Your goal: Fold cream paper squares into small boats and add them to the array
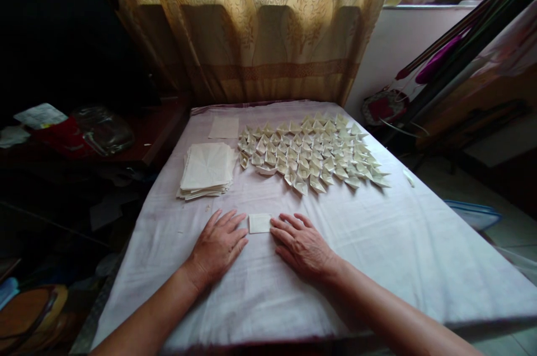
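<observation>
A small folded piece of cream paper lies on the white cloth near the front of the table. My left hand rests flat with fingers spread, its fingertips at the paper's left edge. My right hand lies flat too, fingertips touching the paper's right edge. Neither hand grips anything. Beyond them, many small folded paper boats are laid out in rows. A stack of unfolded paper sheets sits to the left, and a single sheet lies behind it.
A patterned curtain hangs behind the table. To the left, a dark shelf holds a clear container and papers. On the right stand leaning poles and a blue tray on the floor.
</observation>
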Tool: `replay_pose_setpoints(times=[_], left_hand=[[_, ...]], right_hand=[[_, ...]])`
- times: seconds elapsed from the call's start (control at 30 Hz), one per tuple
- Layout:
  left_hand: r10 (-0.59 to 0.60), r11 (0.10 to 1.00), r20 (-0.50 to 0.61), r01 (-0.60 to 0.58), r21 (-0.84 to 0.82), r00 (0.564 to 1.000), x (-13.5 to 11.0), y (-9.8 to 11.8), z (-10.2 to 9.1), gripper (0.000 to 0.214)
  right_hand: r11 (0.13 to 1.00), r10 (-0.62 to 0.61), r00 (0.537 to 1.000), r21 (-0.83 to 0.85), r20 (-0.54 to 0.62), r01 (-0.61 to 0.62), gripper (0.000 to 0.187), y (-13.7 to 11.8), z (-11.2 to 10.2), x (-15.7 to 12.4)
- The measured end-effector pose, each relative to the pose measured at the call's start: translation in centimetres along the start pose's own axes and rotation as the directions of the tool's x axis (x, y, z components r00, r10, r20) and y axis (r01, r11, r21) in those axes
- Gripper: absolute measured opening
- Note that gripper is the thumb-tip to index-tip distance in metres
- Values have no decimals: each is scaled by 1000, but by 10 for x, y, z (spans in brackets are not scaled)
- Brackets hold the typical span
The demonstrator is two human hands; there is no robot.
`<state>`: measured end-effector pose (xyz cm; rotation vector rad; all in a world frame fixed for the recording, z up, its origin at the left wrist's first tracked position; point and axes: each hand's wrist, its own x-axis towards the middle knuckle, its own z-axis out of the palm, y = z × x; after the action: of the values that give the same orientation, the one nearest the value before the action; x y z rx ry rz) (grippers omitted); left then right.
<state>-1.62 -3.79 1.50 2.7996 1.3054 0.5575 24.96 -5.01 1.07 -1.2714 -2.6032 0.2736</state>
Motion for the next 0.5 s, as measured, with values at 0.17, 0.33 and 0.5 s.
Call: replay_pose_setpoints(times=[0.17,0.33,0.5], left_hand=[[-86,992,-86,78,-94,993,23,12,13,22],[-133,987,-40,129,-92,990,41,11,27,33],[-80,988,-102,65,-141,992,36,5,35,36]], right_hand=[[996,69,992,59,-108,-63,28,-5,7,2],[977,141,950,196,-279,-87,20,-4,16,5],[944,294,885,257,-361,-209,29,0,23,11]])
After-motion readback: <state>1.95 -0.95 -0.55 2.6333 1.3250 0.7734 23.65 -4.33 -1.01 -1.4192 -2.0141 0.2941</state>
